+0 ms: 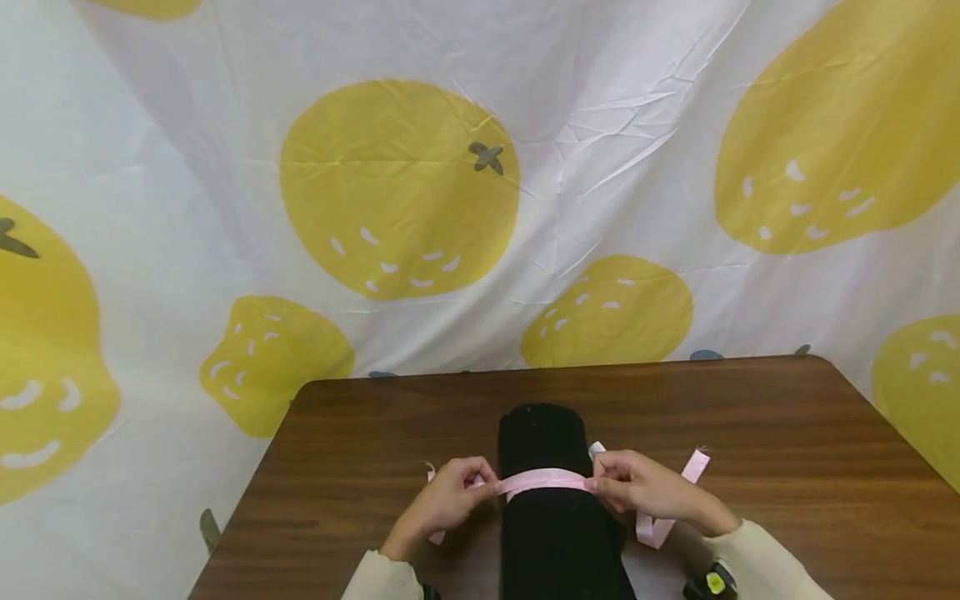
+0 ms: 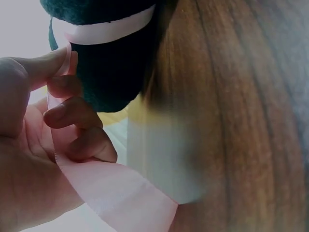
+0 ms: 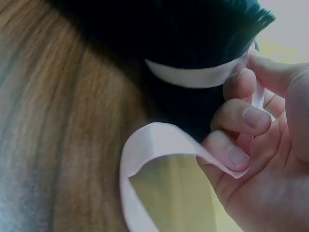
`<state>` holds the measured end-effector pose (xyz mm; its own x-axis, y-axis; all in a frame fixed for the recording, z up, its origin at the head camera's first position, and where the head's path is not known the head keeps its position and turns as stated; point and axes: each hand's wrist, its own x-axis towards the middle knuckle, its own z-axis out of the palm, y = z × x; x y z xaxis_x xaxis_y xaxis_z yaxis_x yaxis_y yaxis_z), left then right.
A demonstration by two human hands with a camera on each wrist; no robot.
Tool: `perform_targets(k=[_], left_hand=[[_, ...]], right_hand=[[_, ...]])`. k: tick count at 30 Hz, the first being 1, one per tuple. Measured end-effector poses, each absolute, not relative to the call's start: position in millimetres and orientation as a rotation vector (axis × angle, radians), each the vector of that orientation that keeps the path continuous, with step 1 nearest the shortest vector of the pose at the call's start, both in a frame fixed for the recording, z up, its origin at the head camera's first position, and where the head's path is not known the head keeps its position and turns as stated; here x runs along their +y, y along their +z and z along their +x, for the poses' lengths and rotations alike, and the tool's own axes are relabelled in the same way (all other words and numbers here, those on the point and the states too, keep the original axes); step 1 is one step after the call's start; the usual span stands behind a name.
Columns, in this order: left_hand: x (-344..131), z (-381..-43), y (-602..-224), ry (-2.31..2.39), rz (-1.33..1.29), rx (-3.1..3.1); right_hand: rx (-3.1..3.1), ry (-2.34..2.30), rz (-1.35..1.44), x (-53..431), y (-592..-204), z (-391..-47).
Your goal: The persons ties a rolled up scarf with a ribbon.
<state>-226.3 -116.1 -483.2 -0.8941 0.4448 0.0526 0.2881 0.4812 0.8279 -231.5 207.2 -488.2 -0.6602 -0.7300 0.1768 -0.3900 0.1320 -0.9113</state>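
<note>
A rolled black cloth (image 1: pixel 551 542) lies lengthwise on the table, its fringed edge showing in the right wrist view. Around it runs a pink satin ribbon (image 1: pixel 543 479). My left hand (image 1: pixel 453 500) pinches the ribbon between thumb and forefinger at the roll's left side. On the opposite side my right hand (image 1: pixel 645 487) pinches it the same way. The left ribbon tail (image 2: pixel 120 193) passes through the palm and hangs below the fingers. From the curled right fingers the other tail (image 3: pixel 159 140) loops down, with its end showing beyond the wrist in the head view.
The brown wooden table (image 1: pixel 390 433) has rounded far corners. Behind it hangs a white curtain (image 1: pixel 600 192) printed with yellow fruit. A dark device with a yellow mark (image 1: pixel 715 582) sits at my right cuff.
</note>
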Motion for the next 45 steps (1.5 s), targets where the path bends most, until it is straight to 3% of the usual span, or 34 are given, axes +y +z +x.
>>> perform_targets(k=[10, 27, 45], left_hand=[[-115.7, -227.2, -493.3, 1.402, 0.624, 2.438], [-115.3, -227.5, -495.6, 1.443, 0.633, 2.375], [-111.6, -219.8, -487.0, 1.364, 0.631, 2.78]], right_hand=[[1.965, -1.58, -1.022, 213.9, -506.5, -236.2], [2.02, -1.555, -0.89, 214.2, -505.9, -233.5], [2.14, -1.576, -0.913, 211.8, -496.8, -226.5]])
